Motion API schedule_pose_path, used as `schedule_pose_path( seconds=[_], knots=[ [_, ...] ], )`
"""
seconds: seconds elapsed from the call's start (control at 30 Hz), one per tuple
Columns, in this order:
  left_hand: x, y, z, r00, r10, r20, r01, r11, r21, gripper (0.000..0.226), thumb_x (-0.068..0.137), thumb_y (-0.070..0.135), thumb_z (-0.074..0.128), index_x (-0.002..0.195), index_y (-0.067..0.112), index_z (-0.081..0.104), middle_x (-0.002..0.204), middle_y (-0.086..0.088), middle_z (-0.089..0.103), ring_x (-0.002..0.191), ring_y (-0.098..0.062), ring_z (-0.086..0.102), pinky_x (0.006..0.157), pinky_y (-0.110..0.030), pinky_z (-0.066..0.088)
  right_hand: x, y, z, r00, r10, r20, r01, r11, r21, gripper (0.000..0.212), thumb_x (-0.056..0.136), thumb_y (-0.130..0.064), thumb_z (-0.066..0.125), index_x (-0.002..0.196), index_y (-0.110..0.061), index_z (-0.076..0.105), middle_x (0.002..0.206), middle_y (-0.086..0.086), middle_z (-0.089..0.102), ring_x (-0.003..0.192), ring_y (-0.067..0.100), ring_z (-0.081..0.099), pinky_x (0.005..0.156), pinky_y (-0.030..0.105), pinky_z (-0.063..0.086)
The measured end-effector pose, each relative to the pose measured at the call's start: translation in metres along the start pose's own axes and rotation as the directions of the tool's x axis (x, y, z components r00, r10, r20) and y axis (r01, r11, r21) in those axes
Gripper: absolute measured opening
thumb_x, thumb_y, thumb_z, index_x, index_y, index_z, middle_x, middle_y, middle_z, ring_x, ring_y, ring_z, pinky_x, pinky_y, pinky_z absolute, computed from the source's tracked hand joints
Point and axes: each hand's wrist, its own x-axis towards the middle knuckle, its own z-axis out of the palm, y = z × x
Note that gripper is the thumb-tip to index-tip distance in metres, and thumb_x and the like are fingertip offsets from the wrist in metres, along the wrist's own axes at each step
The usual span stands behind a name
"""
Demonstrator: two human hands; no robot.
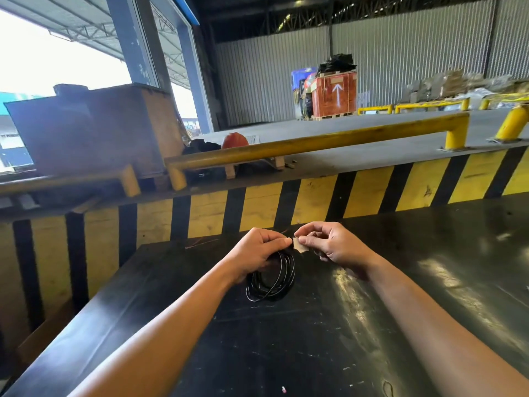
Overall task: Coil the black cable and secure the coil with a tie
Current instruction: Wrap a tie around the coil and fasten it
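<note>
Your left hand (259,250) holds the black cable (272,279) as a coil of several loops, with its grip closed around the top of the coil; the lower loops hang down and rest on or just above the black desk (315,339), and the picture does not settle which. Your right hand (332,243) is just beside the left, its thumb and forefinger pinched in a narrow grip on a small pale tie (300,245), which looks like a short strip of tape or paper. The tie sits at the top of the coil, between the two hands, touching the left fingertips (287,240). You cannot tell whether the tie already wraps fully around the cable bundle. The coil lies near the far edge of the desk, roughly central in the view. Both forearms reach forward over the glossy desk surface, which carries small pale specks and scuffs. A thin reddish strand (200,243) lies on the desk to the left of your left hand, apart from it. Beyond the desk stands a yellow and black striped barrier (366,193), topped by a yellow rail (315,144). An orange hard hat (234,141) rests behind the rail. A red crate (334,94) marked with a white arrow stands well apart, near the corrugated back wall.
</note>
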Motion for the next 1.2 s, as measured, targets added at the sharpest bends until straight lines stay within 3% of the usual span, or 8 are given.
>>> schedule_pose_path(
  seconds=[0.17, 0.4, 0.6, 0.7, 0.83, 1.0, 1.1, 1.2],
  knots=[
    [0.003, 0.005, 0.000, 0.995, 0.018, -0.098, -0.018, 1.000, -0.001, 0.026, 0.094, 0.017, 0.056, 0.071, 0.014, 0.067, 0.045, 0.008, 0.058, 0.034, -0.001, 0.044, 0.035, -0.014, 0.029, -0.002, 0.000, -0.003, 0.992, -0.108, 0.067, 0.121, 0.966, -0.229, 0.043, 0.077, -0.031, 0.075, 0.117, -0.024, 0.061, 0.110, 0.001, 0.066, 0.086, 0.009, 0.062, 0.072, 0.020, 0.050],
    [0.005, 0.009, -0.001, 0.990, 0.049, -0.131, -0.044, 0.998, 0.039, 0.022, 0.094, 0.016, 0.055, 0.077, 0.010, 0.067, 0.047, 0.008, 0.056, 0.036, -0.001, 0.045, 0.036, -0.012, 0.030, 0.002, -0.001, -0.005, 0.963, -0.270, 0.010, 0.248, 0.870, -0.426, 0.026, 0.087, -0.026, 0.065, 0.113, -0.024, 0.067, 0.101, -0.009, 0.069, 0.090, 0.002, 0.064, 0.080, 0.016, 0.050],
    [0.006, 0.015, 0.003, 0.987, 0.099, -0.128, -0.088, 0.992, 0.095, 0.028, 0.094, 0.012, 0.055, 0.068, 0.011, 0.062, 0.039, 0.011, 0.054, 0.034, 0.001, 0.045, 0.037, -0.008, 0.032, 0.004, 0.004, 0.000, 0.943, -0.324, -0.075, 0.261, 0.861, -0.437, 0.020, 0.094, -0.026, 0.054, 0.101, -0.017, 0.071, 0.083, -0.008, 0.070, 0.073, 0.006, 0.064, 0.064, 0.013, 0.048],
    [0.006, 0.017, 0.005, 0.986, 0.140, -0.095, -0.123, 0.978, 0.166, 0.027, 0.093, 0.012, 0.056, 0.067, 0.010, 0.062, 0.042, 0.011, 0.054, 0.035, 0.002, 0.046, 0.040, -0.008, 0.033, 0.008, 0.007, 0.002, 0.911, -0.324, -0.255, 0.192, 0.880, -0.434, 0.021, 0.095, -0.023, 0.052, 0.087, -0.015, 0.069, 0.063, -0.008, 0.064, 0.058, 0.003, 0.060, 0.057, 0.013, 0.044],
    [0.009, 0.015, 0.006, 0.985, 0.161, -0.055, -0.142, 0.956, 0.257, 0.027, 0.092, 0.018, 0.058, 0.066, 0.017, 0.064, 0.046, 0.009, 0.055, 0.037, 0.000, 0.042, 0.041, -0.011, 0.032, 0.012, 0.006, 0.003, 0.877, -0.088, -0.472, 0.079, 0.996, -0.039, 0.026, 0.099, -0.022, 0.043, 0.080, -0.016, 0.059, 0.059, 0.006, 0.061, 0.043, 0.003, 0.056, 0.052, 0.023, 0.046],
    [0.010, 0.010, 0.005, 0.976, 0.184, -0.114, -0.150, 0.955, 0.255, 0.030, 0.092, 0.020, 0.058, 0.062, 0.018, 0.062, 0.045, 0.008, 0.054, 0.037, -0.002, 0.038, 0.040, -0.013, 0.028, 0.008, -0.005, 0.003, 0.946, 0.091, -0.312, 0.105, 0.823, 0.558, 0.011, 0.098, -0.008, 0.045, 0.091, -0.010, 0.052, 0.081, 0.008, 0.064, 0.062, 0.011, 0.070, 0.061, 0.020, 0.059],
    [0.010, 0.008, 0.004, 0.974, 0.188, -0.127, -0.152, 0.956, 0.251, 0.030, 0.092, 0.022, 0.060, 0.061, 0.020, 0.062, 0.046, 0.008, 0.054, 0.039, -0.004, 0.039, 0.042, -0.017, 0.029, 0.006, -0.003, -0.003, 0.957, 0.058, -0.285, 0.125, 0.805, 0.581, 0.009, 0.091, 0.000, 0.055, 0.097, -0.007, 0.054, 0.087, 0.013, 0.067, 0.071, 0.013, 0.072, 0.070, 0.024, 0.061],
    [0.012, 0.005, 0.006, 0.966, 0.207, -0.154, -0.168, 0.958, 0.234, 0.032, 0.088, 0.030, 0.063, 0.058, 0.020, 0.062, 0.047, 0.007, 0.056, 0.047, -0.017, 0.046, 0.049, -0.028, 0.035, 0.006, 0.001, -0.005, 0.951, -0.037, -0.308, 0.157, 0.914, 0.375, 0.017, 0.083, 0.004, 0.065, 0.097, -0.002, 0.059, 0.087, 0.013, 0.067, 0.072, 0.012, 0.071, 0.066, 0.019, 0.057]
  ],
)
